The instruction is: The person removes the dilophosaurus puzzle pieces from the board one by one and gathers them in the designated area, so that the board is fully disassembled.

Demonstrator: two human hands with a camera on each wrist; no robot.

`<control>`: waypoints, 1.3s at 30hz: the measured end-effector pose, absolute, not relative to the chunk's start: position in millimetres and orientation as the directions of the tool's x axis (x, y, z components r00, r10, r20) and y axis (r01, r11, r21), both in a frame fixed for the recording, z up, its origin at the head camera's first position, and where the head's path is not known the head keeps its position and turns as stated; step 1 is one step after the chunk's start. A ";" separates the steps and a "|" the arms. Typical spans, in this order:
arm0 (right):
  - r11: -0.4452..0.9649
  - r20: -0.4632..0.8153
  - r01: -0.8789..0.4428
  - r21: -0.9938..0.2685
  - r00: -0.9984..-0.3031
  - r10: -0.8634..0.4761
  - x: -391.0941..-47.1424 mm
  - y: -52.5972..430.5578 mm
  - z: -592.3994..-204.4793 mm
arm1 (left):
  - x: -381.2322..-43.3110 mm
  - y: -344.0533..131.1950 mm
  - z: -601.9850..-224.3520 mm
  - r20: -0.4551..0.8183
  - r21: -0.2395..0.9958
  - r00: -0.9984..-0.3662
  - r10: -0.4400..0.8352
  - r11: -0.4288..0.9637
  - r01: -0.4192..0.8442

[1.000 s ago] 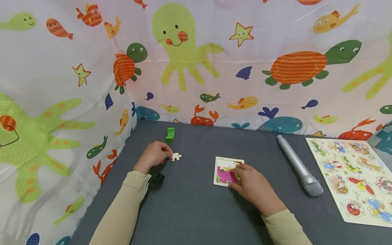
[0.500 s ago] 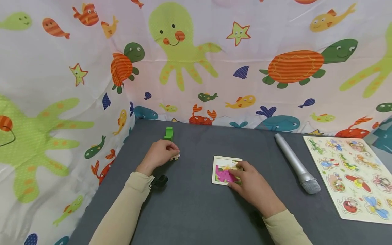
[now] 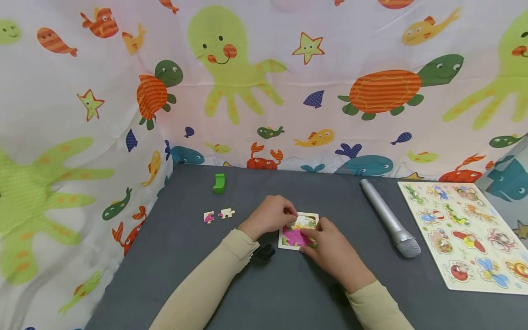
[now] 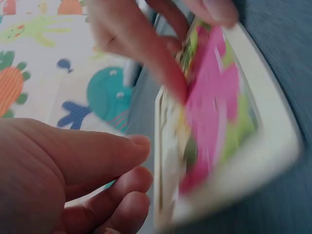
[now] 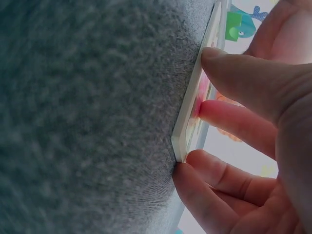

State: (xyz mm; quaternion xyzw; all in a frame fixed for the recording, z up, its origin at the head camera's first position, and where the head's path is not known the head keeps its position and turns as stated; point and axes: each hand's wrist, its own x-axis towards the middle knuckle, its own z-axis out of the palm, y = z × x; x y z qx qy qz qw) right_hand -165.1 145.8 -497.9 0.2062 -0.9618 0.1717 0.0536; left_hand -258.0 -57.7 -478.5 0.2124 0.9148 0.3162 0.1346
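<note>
A small jigsaw puzzle in a pale square frame (image 3: 288, 248) lies on the dark table, its picture mostly pink and green. My right hand (image 3: 336, 252) grips it at the right side, thumb at the near edge, while the index fingertip rests on the pink part. Over the frame's upper left my left hand (image 3: 270, 215) has thumb and fingertips drawn together, right at the rim. No piece shows between those fingers in the left wrist view; I cannot tell whether they hold one. Two loose pieces, one mostly pink (image 3: 208, 217) and one cream (image 3: 226, 213), lie to the left.
A green block (image 3: 219, 183) stands near the back left. Toward the right lie a silver microphone (image 3: 389, 217) and a large pale board with insect pictures (image 3: 470, 220). A sea-animal curtain (image 3: 264, 68) hangs behind and along the left.
My left hand has left the loose pieces and moved right to the puzzle frame, uncovering two pieces. The right hand keeps its grip on the frame. The head view has swung slightly right.
</note>
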 end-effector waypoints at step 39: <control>0.840 0.219 -0.463 -0.283 -0.884 -0.413 -167.0 150.1 -500.2 | -260.7 -19.2 -490.6 -0.170 0.652 -0.881 0.442 0.721 0.236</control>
